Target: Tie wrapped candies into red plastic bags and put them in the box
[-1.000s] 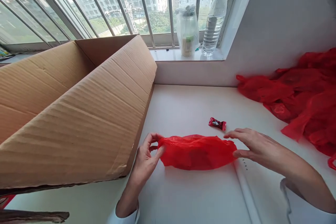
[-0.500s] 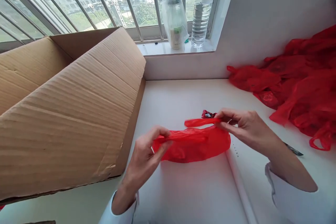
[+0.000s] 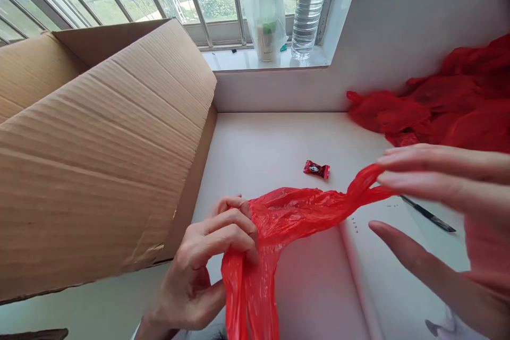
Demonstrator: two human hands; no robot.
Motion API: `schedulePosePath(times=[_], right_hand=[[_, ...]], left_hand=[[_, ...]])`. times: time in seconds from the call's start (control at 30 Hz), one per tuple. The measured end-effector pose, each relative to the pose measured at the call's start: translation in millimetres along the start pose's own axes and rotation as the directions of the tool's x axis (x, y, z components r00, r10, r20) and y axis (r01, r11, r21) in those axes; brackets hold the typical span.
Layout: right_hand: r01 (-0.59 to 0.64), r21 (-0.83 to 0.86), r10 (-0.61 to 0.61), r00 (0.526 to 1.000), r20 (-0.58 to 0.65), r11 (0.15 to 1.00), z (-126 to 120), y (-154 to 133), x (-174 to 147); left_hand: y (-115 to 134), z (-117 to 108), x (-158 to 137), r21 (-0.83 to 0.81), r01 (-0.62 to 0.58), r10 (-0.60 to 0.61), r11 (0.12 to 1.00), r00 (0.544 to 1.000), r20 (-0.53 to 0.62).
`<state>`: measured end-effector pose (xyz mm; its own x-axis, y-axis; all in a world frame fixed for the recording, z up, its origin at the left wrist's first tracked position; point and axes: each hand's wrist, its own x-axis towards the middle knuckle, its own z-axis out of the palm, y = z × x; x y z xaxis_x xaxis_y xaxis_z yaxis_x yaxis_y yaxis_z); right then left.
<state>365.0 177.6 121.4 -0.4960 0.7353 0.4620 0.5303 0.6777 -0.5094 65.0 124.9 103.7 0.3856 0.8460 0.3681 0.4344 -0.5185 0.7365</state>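
Note:
My left hand [image 3: 211,260] is closed around a red plastic bag [image 3: 303,215], its fingers curled over the gathered film. Part of the bag hangs down below that hand towards the bottom of the view. On the other side, the bag stretches out to a looped handle at my right hand [image 3: 450,188]. The right hand is blurred, with thumb and fingers spread wide; the handle touches its fingertips. Behind the bag lies a small red wrapped candy [image 3: 316,169] on the white tabletop [image 3: 263,143].
A large open cardboard box [image 3: 119,159] takes up the left side. More red plastic bags [image 3: 446,95] are heaped at the right by the wall. A thin dark pen-like object [image 3: 430,216] lies near my right hand. On the windowsill stand a water bottle [image 3: 308,16] and a bagged container [image 3: 265,21].
The bag went from bunched between both hands to stretched out, with part hanging down. My right hand moved right and nearer, its fingers spreading. The candy is now fully uncovered.

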Motion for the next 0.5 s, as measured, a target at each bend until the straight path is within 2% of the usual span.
schedulePosePath(times=[0.1,0.17,0.23,0.33,0.43,0.5], right_hand=[[0.297,0.016,-0.297,0.954,0.03,0.955,18,-13,8],[0.37,0.084,-0.378,0.917,0.13,0.925,40,-17,16],[0.348,0.064,-0.353,0.904,0.242,0.935,62,-15,21],[0.268,-0.175,-0.195,0.916,0.349,0.947,85,0,22],[0.16,-0.431,-0.035,0.958,0.284,0.888,87,19,20],[0.109,-0.481,0.012,0.97,0.243,0.87,82,26,18]], left_hand=[[1,2,0,-0.005,-0.051,0.051,0.999,0.998,-0.038],[1,3,1,-0.016,-0.094,0.093,0.995,0.994,-0.054],[2,4,2,-0.043,-0.118,0.116,0.992,0.992,-0.049],[4,3,-1,-0.075,-0.087,0.083,0.993,0.995,-0.054],[8,-2,-10,0.003,-0.03,0.03,1.0,0.999,-0.023],[11,-5,-16,0.081,0.024,-0.025,0.996,1.0,0.011]])
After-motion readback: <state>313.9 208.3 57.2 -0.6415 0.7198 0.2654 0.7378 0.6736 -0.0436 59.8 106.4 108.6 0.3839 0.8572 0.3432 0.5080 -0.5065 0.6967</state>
